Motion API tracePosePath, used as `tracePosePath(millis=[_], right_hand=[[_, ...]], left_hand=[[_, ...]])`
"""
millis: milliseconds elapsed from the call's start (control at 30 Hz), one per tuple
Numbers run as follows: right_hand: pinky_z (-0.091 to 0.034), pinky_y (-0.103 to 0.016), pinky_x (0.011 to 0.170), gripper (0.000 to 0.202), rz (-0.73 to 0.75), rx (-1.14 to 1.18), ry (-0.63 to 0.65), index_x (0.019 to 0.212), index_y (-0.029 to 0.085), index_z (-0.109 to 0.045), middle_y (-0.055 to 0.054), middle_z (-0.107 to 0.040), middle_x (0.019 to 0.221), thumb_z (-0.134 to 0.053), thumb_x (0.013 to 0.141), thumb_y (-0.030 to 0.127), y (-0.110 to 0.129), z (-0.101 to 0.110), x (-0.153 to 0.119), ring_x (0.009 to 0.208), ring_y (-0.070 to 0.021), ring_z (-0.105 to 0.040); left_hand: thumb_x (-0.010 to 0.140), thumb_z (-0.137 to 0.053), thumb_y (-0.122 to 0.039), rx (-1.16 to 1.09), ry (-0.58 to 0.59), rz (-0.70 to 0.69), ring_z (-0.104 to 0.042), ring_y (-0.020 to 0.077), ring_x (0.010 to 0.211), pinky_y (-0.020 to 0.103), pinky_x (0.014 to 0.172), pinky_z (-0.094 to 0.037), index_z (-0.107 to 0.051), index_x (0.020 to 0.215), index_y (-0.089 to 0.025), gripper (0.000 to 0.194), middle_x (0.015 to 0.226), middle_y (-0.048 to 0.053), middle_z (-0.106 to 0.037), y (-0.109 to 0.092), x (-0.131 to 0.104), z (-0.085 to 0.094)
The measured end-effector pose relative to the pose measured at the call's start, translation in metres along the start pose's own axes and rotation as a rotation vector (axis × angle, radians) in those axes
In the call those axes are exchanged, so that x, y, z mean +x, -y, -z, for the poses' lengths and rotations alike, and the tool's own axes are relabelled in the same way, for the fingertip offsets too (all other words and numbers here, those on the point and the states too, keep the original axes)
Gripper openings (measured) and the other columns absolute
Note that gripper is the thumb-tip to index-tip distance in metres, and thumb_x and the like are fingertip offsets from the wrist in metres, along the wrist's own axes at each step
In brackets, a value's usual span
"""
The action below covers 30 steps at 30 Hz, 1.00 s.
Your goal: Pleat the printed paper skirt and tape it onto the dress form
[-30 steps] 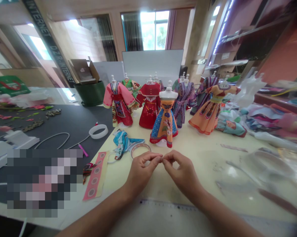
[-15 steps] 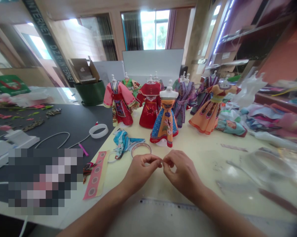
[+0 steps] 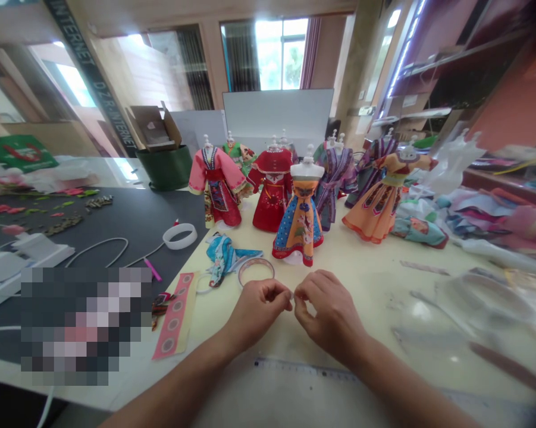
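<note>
My left hand [image 3: 261,309] and my right hand [image 3: 330,306] meet over the pale yellow table, thumbs and forefingers pinched. Whatever lies between the fingertips is too small to make out. Just beyond them stands a miniature dress form in an orange and blue dress [image 3: 304,220] with a red hem. A ring of tape [image 3: 256,271] lies beyond my left hand, beside a crumpled blue floral cloth [image 3: 223,255]. Further left is a pink fabric strip [image 3: 175,315] with round motifs. A clear ruler [image 3: 303,368] lies flat beneath my forearms.
Several dressed miniature forms stand behind, among them one in a red dress [image 3: 270,196] and one in an orange gown [image 3: 377,205]. At right are a large clear tape roll [image 3: 484,300] and heaped fabrics [image 3: 495,217]. A white tape roll [image 3: 179,236] and power strip [image 3: 31,261] are left.
My fingertips have shifted slightly, still pinched close together. The whole view has moved a few pixels to the right; the things on the table stay in place.
</note>
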State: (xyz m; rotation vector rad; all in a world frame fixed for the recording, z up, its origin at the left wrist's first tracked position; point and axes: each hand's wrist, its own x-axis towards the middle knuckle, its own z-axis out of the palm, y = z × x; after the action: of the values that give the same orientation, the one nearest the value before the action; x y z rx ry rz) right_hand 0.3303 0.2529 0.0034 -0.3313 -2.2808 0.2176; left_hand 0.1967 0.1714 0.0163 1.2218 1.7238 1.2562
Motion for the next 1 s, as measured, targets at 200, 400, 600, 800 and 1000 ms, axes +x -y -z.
tracePosePath(millis=[200, 400, 600, 800, 1000], right_hand=[[-0.041, -0.035, 0.069, 0.024, 0.072, -0.042, -0.004, 0.064, 0.017, -0.050, -0.004, -0.050, 0.063, -0.041, 0.085, 0.007, -0.001, 0.002, 0.001, 0.062, -0.0178, -0.044], [-0.043, -0.035, 0.068, 0.024, 0.118, -0.032, -0.052, 0.064, 0.017, -0.049, -0.004, -0.051, 0.062, -0.043, 0.085, 0.008, -0.003, 0.003, 0.002, 0.061, -0.0167, -0.042], [-0.042, -0.034, 0.066, 0.019, 0.101, 0.060, -0.081, 0.067, 0.015, -0.051, -0.004, -0.051, 0.063, -0.047, 0.084, 0.006, -0.001, 0.006, 0.003, 0.062, -0.0166, -0.044], [-0.042, -0.035, 0.066, 0.018, 0.104, 0.104, -0.068, 0.067, 0.015, -0.050, -0.004, -0.051, 0.063, -0.048, 0.083, 0.006, 0.000, 0.007, 0.002, 0.062, -0.0160, -0.044], [-0.043, -0.034, 0.065, 0.018, 0.117, 0.116, -0.082, 0.068, 0.016, -0.048, -0.003, -0.049, 0.064, -0.048, 0.082, 0.005, 0.001, 0.006, 0.003, 0.062, -0.0158, -0.042]], left_hand=[[0.074, -0.060, -0.019, -0.183, 0.024, 0.091, -0.057, 0.0105, 0.057, 0.023, 0.060, -0.045, -0.064, 0.062, -0.016, 0.014, 0.057, -0.001, -0.065, -0.003, 0.000, -0.001], [0.073, -0.067, -0.028, -0.403, 0.171, 0.176, -0.059, 0.0107, 0.062, 0.024, 0.066, -0.047, -0.068, 0.067, -0.013, 0.016, 0.063, 0.002, -0.068, 0.003, 0.005, 0.006], [0.071, -0.072, -0.032, -0.558, 0.295, 0.262, -0.059, 0.0098, 0.060, 0.024, 0.063, -0.047, -0.069, 0.074, -0.012, 0.021, 0.069, 0.004, -0.068, 0.009, 0.007, 0.011], [0.073, -0.070, -0.031, -0.523, 0.349, 0.228, -0.057, 0.0090, 0.058, 0.023, 0.059, -0.047, -0.069, 0.075, -0.011, 0.020, 0.066, 0.003, -0.066, 0.010, 0.007, 0.011], [0.073, -0.070, -0.028, -0.516, 0.306, 0.202, -0.057, 0.0086, 0.054, 0.022, 0.058, -0.046, -0.067, 0.070, -0.011, 0.017, 0.060, 0.002, -0.065, 0.010, 0.006, 0.010]])
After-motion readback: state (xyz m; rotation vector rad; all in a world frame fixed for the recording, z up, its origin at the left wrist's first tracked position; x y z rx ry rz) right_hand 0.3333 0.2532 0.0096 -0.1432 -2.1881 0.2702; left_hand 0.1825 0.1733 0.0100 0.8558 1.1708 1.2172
